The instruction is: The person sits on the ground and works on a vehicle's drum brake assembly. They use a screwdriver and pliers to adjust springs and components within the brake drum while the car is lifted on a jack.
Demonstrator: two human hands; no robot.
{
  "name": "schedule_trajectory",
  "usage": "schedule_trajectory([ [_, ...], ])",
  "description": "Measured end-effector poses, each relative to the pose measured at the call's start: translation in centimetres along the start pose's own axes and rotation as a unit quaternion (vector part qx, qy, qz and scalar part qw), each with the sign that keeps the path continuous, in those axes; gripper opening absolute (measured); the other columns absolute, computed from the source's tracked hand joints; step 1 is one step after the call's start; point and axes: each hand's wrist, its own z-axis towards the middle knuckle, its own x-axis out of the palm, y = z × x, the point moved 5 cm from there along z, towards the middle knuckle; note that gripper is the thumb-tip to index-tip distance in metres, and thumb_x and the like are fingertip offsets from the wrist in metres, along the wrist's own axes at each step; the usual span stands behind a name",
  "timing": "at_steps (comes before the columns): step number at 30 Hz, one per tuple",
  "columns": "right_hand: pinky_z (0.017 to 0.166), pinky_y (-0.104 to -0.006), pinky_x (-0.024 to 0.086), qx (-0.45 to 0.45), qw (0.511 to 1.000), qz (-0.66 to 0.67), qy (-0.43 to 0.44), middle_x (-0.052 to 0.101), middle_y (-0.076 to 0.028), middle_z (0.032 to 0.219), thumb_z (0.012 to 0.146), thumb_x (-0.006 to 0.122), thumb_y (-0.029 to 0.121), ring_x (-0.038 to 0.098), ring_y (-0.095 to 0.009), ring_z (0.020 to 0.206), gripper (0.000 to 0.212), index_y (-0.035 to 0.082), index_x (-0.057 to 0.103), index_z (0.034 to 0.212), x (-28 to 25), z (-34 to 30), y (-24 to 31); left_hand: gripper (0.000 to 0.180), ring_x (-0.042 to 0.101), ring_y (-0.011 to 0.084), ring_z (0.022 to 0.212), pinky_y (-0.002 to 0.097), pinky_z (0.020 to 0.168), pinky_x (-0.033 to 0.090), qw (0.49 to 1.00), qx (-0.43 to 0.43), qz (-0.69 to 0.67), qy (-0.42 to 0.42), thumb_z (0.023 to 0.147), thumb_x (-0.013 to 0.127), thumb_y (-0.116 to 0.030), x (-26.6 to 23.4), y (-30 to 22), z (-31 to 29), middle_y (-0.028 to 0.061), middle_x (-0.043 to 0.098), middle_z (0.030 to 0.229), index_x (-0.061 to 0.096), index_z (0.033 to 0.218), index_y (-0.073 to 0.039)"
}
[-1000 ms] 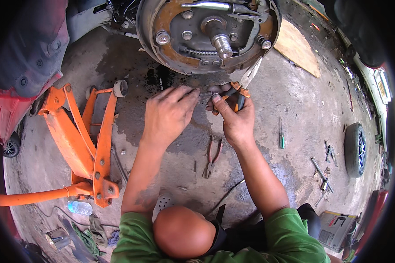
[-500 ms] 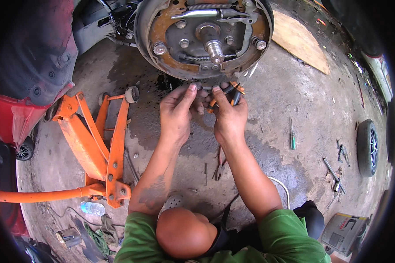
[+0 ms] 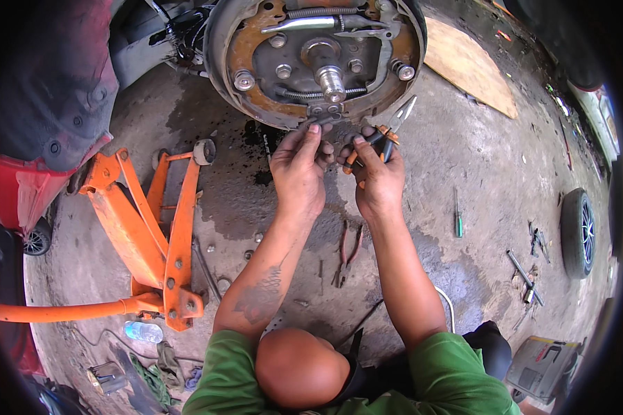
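Note:
Above my hands is an open drum brake assembly (image 3: 318,62), with rusty curved shoes, springs and a central threaded spindle. My left hand (image 3: 299,169) is closed in a pinch right below the assembly's lower edge. A small dark piece seems to be between its thumb and fingers, too hidden to name. To its right, my right hand (image 3: 381,181) is wrapped around long-nose pliers (image 3: 385,134) with orange and black handles. Their jaws point up and right, with nothing visible in them. The two hands are slightly apart.
An orange floor jack (image 3: 135,238) stands at left, near a red car body panel (image 3: 7,190). Red-handled pliers (image 3: 347,252) and a green-handled screwdriver (image 3: 458,216) lie on the concrete. At right are a wheel (image 3: 580,234) and a grey tool case (image 3: 543,366).
My hands have moved apart: the left one has come up to the brake's lower edge, the right one has shifted right with the long-nose pliers. The view has shifted slightly.

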Motion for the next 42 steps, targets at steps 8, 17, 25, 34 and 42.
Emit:
schedule_trajectory([
  [8, 0.07, -0.0385, 0.057, 0.009, 1.0, -0.012, 0.003, 0.065, -0.011, 0.093, 0.092, 0.064, 0.006, 0.066, -0.022, 0.077, 0.023, 0.001, 0.054, 0.112, -2.8, 0.8, -0.1, 0.017, 0.059, 0.0088, 0.066, 0.0234, 0.059, 0.046, 1.0, -0.006, 0.024, 0.016, 0.094, 0.068, -0.014, 0.3, -0.2, 0.1, 0.0058, 0.071, 0.091, 0.068, 0.103, -0.001],
  [17, 0.061, -0.0332, 0.054, 0.008, 1.0, 0.003, 0.004, 0.062, -0.011, 0.091, 0.092, 0.065, 0.006, 0.065, -0.021, 0.074, 0.026, 0.0, 0.05, 0.113, -3.2, 0.7, 0.1, 0.016, 0.057, 0.0082, 0.062, 0.0236, 0.057, 0.046, 0.996, 0.056, 0.073, -0.013, 0.092, 0.071, -0.012, 1.0, -0.5, -0.1, 0.0064, 0.071, 0.085, 0.069, 0.101, 0.001],
  [25, 0.061, -0.033, 0.052, 0.012, 1.0, 0.004, 0.0, 0.061, -0.011, 0.091, 0.092, 0.064, 0.008, 0.065, -0.021, 0.074, 0.026, 0.0, 0.05, 0.112, -3.2, 0.3, 0.5, 0.015, 0.056, 0.0076, 0.061, 0.0234, 0.056, 0.046, 0.998, 0.035, 0.029, -0.031, 0.092, 0.071, -0.011, 1.2, 0.2, -0.1, 0.0072, 0.071, 0.086, 0.069, 0.099, 0.002],
  [34, 0.057, -0.0254, 0.046, 0.032, 0.937, -0.348, 0.009, 0.069, -0.008, 0.086, 0.092, 0.06, 0.012, 0.062, -0.012, 0.067, 0.017, 0.001, 0.061, 0.104, -14.1, 3.4, -2.8, 0.017, 0.054, 0.0094, 0.067, 0.0269, 0.064, 0.045, 0.996, 0.033, 0.067, -0.044, 0.088, 0.071, -0.009, 0.6, -0.4, -0.5, 0.0091, 0.07, 0.093, 0.065, 0.102, -0.001],
  [42, 0.11, -0.0488, 0.032, 0.107, 0.372, -0.91, 0.147, 0.038, -0.023, 0.146, 0.086, 0.06, 0.021, 0.034, -0.042, 0.137, 0.056, 0.007, 0.044, 0.139, -27.2, -2.2, -8.5, 0.016, 0.054, 0.0124, 0.074, 0.0286, 0.067, 0.044, 0.995, -0.067, 0.067, 0.027, 0.092, 0.062, -0.013, -0.4, -1.0, 0.1, 0.0121, 0.07, 0.101, 0.063, 0.103, -0.002],
])
